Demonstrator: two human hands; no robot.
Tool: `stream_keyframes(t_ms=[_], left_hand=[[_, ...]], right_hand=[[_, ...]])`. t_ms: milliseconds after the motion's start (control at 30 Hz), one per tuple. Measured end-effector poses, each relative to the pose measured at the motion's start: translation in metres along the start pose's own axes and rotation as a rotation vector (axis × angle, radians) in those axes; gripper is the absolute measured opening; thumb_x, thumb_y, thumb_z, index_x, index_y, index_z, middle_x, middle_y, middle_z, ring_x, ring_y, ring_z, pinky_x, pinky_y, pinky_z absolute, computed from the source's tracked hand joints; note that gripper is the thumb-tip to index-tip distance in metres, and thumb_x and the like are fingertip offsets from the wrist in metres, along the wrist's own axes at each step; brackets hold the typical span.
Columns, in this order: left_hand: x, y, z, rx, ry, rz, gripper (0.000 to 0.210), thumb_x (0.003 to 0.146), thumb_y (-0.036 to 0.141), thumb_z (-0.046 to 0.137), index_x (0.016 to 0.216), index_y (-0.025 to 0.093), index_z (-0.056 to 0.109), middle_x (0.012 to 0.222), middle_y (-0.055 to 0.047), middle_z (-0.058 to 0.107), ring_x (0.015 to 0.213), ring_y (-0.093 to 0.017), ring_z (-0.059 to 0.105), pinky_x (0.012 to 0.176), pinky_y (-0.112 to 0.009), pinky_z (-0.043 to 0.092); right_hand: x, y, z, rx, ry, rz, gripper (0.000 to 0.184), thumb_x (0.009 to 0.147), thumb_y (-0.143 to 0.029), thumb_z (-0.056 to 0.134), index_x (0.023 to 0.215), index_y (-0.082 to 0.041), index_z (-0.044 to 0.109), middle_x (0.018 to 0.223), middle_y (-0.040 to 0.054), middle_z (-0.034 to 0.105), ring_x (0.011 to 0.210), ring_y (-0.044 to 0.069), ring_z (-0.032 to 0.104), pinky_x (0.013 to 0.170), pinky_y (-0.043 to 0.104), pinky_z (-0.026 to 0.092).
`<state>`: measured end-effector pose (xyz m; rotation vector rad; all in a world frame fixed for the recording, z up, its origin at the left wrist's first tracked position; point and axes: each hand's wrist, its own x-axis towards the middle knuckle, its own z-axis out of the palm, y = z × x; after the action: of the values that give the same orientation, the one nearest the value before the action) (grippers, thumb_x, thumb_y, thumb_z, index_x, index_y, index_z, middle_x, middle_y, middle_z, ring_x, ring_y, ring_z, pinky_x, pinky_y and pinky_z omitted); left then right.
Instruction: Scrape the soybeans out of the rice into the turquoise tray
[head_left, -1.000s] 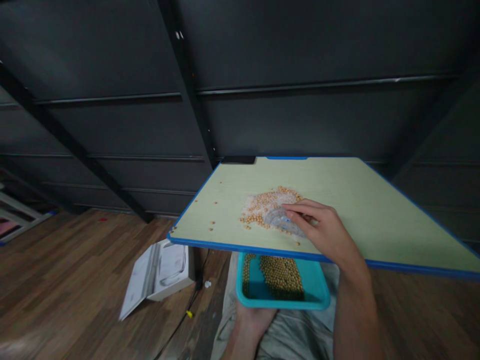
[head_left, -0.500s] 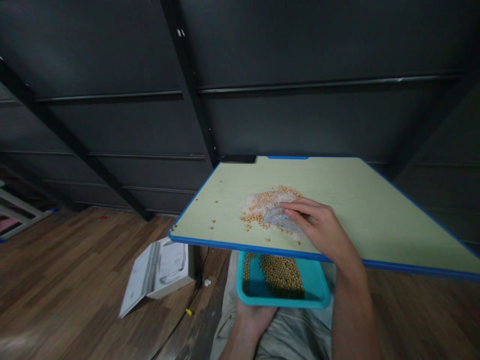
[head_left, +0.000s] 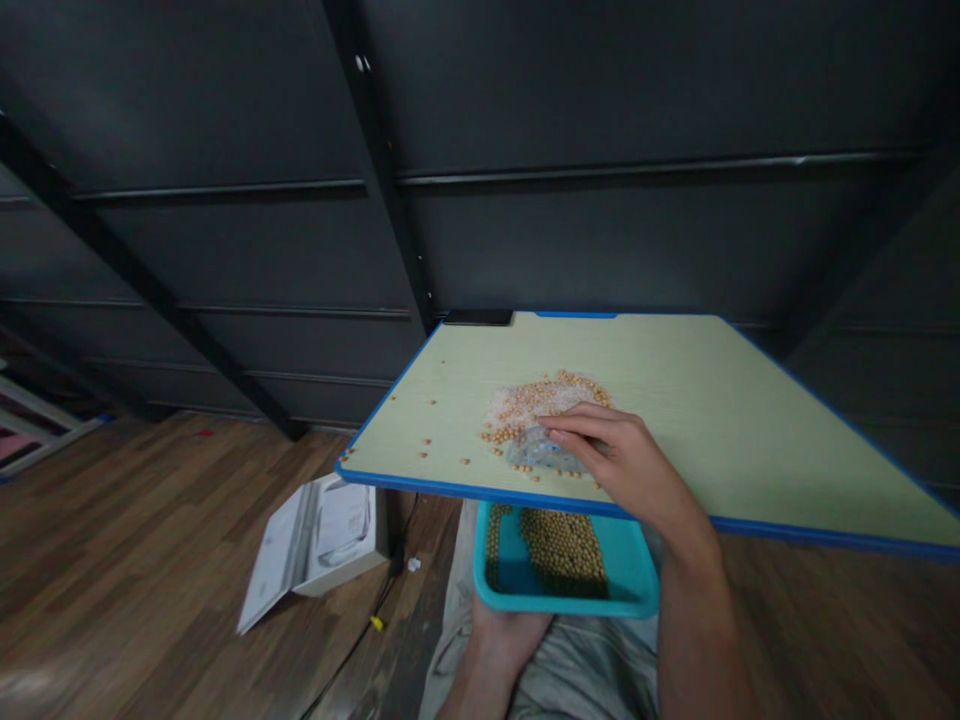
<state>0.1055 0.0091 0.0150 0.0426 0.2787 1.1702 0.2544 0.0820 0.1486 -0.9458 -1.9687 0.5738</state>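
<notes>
Over the table's near half, my right hand (head_left: 619, 455) pinches a clear plastic piece (head_left: 536, 450), perhaps a lid or bag; its exact kind is unclear. The plastic lies against the near side of a pile of tan soybeans (head_left: 517, 405) mixed with small white grains (head_left: 499, 403). My left hand (head_left: 510, 630) grips a turquoise tray (head_left: 630, 565) from its near side, its fingers hidden underneath. Inside the tray is a heap of soybeans (head_left: 566, 550). It sits over my lap, just below the table's near edge.
The pale green table (head_left: 720, 420) has a blue rim. Stray soybeans (head_left: 424, 442) lie on its left part. A dark flat object (head_left: 478, 318) rests at the far left edge. An open white box (head_left: 337, 530) and a black cable (head_left: 367, 620) are on the wooden floor. Dark panels (head_left: 600, 240) stand behind.
My right hand has moved left and slightly toward me, with the clear plastic piece. One soybean now lies apart, left of the pile near the front edge. My left hand and the tray stay put.
</notes>
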Motion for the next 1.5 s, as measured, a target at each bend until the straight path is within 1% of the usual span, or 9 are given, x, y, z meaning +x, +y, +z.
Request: stream_keyframes(t_ms=[200,333,500,633,833,967,1200,1400,1500], left_hand=[[0.001,-0.001,-0.004,0.006,-0.004,-0.005,0.035,0.089,0.027,0.049,0.117,0.029,0.07,0.121,-0.004,0.076,0.131,-0.03,0.056,0.11,-0.056,0.045],[0.003,-0.001,-0.006,-0.054,-0.036,0.0,0.036,0.089,0.029,0.05,0.121,0.029,0.067,0.122,-0.003,0.076,0.132,-0.027,0.055,0.111,-0.056,0.044],[0.0,0.001,-0.001,-0.021,0.016,0.0,0.034,0.089,0.029,0.052,0.12,0.028,0.068,0.118,-0.005,0.078,0.13,-0.028,0.057,0.111,-0.056,0.044],[0.0,0.001,-0.001,-0.034,0.004,0.002,0.036,0.088,0.028,0.053,0.122,0.029,0.066,0.118,-0.006,0.077,0.128,-0.029,0.059,0.111,-0.057,0.044],[0.006,-0.001,-0.016,-0.049,-0.053,0.036,0.038,0.093,0.034,0.048,0.128,0.03,0.063,0.127,-0.005,0.074,0.13,-0.029,0.058,0.114,-0.058,0.04],[0.007,-0.003,-0.022,-0.08,-0.055,0.039,0.039,0.096,0.037,0.046,0.13,0.028,0.062,0.132,-0.007,0.071,0.13,-0.029,0.058,0.114,-0.059,0.038],[0.004,-0.002,-0.006,-0.103,-0.03,0.039,0.037,0.096,0.034,0.046,0.13,0.03,0.062,0.127,-0.005,0.074,0.131,-0.027,0.057,0.114,-0.055,0.041],[0.004,0.0,0.003,-0.075,0.052,0.079,0.036,0.096,0.033,0.046,0.127,0.029,0.065,0.124,-0.005,0.075,0.126,-0.028,0.061,0.112,-0.054,0.043],[0.004,0.0,0.003,-0.073,0.023,0.062,0.036,0.096,0.032,0.046,0.126,0.03,0.065,0.125,-0.004,0.075,0.125,-0.027,0.062,0.112,-0.054,0.043]], right_hand=[[0.0,-0.001,0.001,0.013,-0.018,-0.009,0.029,0.096,-0.02,0.059,0.117,-0.034,0.073,0.106,0.0017,0.075,0.097,0.019,0.068,0.088,0.037,0.052],[0.0,0.001,0.002,0.033,-0.017,-0.011,0.028,0.095,-0.02,0.06,0.116,-0.033,0.074,0.106,0.0017,0.076,0.096,0.019,0.068,0.088,0.036,0.052],[0.001,0.0,0.003,0.033,-0.039,-0.007,0.027,0.095,-0.021,0.061,0.115,-0.034,0.074,0.106,0.0015,0.076,0.096,0.019,0.068,0.089,0.037,0.052],[0.001,-0.002,0.004,0.047,-0.057,-0.009,0.028,0.095,-0.02,0.061,0.117,-0.034,0.074,0.106,0.0011,0.075,0.097,0.019,0.068,0.09,0.036,0.052],[-0.001,-0.003,0.006,0.052,-0.069,-0.014,0.025,0.095,-0.02,0.061,0.113,-0.032,0.075,0.104,0.0004,0.076,0.095,0.017,0.068,0.087,0.034,0.052],[0.0,-0.004,0.007,0.045,-0.073,-0.029,0.022,0.095,-0.021,0.063,0.11,-0.03,0.076,0.104,0.0002,0.076,0.096,0.016,0.068,0.087,0.032,0.052],[0.001,-0.006,0.009,0.064,-0.095,-0.023,0.024,0.095,-0.019,0.062,0.112,-0.031,0.076,0.105,-0.0004,0.076,0.097,0.016,0.068,0.089,0.032,0.052],[0.001,-0.005,0.011,0.06,-0.099,-0.017,0.023,0.095,-0.02,0.063,0.111,-0.029,0.076,0.105,-0.0001,0.076,0.097,0.016,0.068,0.089,0.032,0.052],[0.001,-0.004,0.011,0.063,-0.101,-0.016,0.023,0.095,-0.02,0.063,0.111,-0.03,0.076,0.105,-0.0001,0.076,0.096,0.016,0.068,0.088,0.032,0.052]])
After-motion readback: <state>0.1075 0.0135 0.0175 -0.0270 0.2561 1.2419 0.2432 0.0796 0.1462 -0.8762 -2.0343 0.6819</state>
